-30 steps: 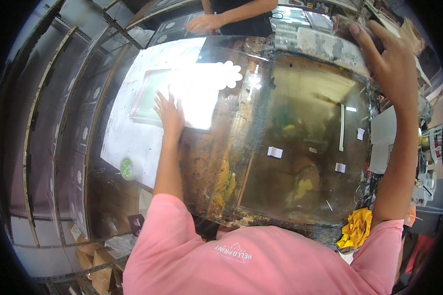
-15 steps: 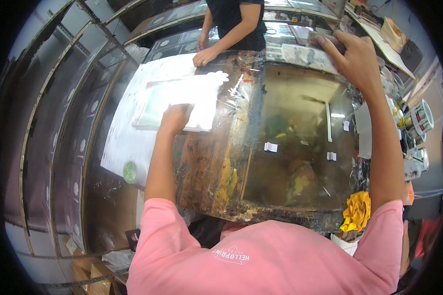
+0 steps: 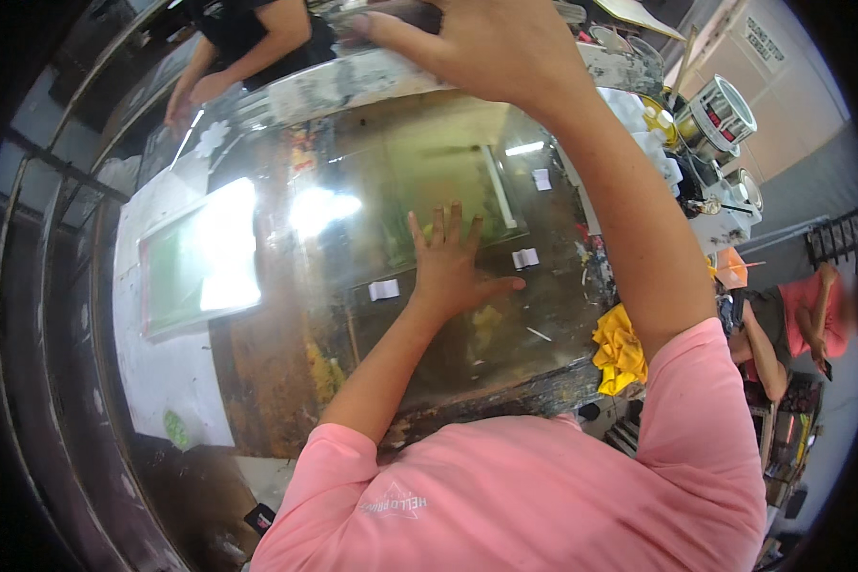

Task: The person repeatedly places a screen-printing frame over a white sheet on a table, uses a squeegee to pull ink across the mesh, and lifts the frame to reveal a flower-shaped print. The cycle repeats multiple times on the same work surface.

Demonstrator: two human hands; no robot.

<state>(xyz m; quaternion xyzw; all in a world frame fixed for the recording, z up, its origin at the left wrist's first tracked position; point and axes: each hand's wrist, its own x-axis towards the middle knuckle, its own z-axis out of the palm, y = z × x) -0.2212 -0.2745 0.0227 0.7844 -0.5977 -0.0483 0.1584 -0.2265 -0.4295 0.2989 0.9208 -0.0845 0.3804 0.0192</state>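
In the head view, the left hand is open, palm down, with the fingers spread wide, over what seems a clear sheet on the glassy panel of the work table. (The sheet is hard to see, because only its edges and the shine show it.) The fingers lie over the sheet, while the thumb points toward the right, near a small white tab. Another tab is left of the wrist, and a long white strip is beyond the fingertips.

The right hand is raised at the upper edge, in front of a stained whitish bar. Its thumb stretches to the left, but the other fingers are mostly cut off, so I cannot tell if it grips something.

On the left side, a stack of clear sheets, with strong glare, lies on white paper; a green tub is near the paper's lower edge. A crumpled yellow cloth is just beside the right upper arm. At upper left, a co-worker in a dark shirt stands across the table.
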